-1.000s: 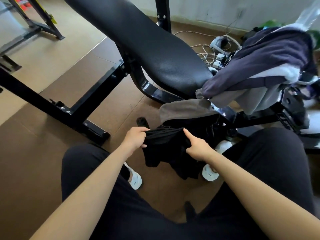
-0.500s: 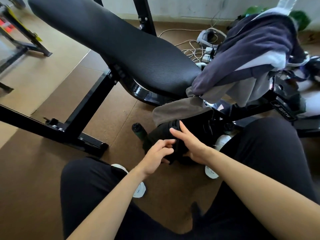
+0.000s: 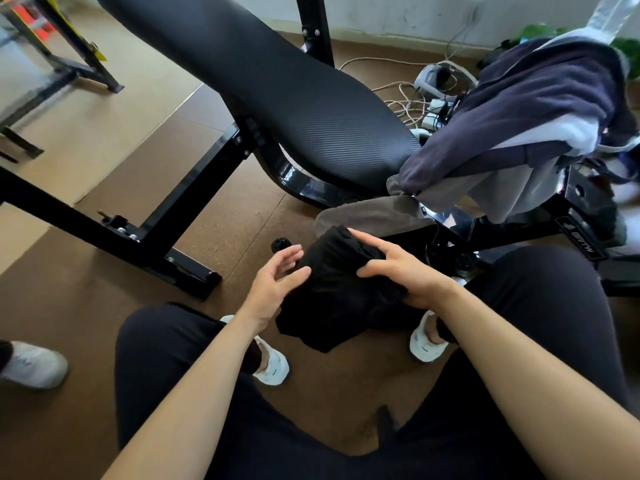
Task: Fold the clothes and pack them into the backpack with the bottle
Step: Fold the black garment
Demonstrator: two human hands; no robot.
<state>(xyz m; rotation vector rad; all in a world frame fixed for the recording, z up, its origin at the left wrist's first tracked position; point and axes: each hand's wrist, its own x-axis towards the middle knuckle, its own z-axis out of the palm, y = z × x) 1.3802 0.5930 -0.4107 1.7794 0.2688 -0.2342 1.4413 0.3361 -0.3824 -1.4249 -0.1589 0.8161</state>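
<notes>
You're in home gym: padded weight bench (image 3: 277,98), black steel frame (image 3: 145,233), cork floor (image 3: 104,306) (cables (image 3: 408,98) by wall).

A black garment (image 3: 332,292), bunched into a thick fold, hangs near centre; a navy-and-white top (image 3: 519,109) and grey garment (image 3: 516,192) lie heaped on the bench (image 3: 277,81), far right.

Black padded bench (image 3: 277,109) on cork floor (image 3: 225,209); tangled cables (image 3: 403,105) near wall (image 3: 398,15).
</notes>
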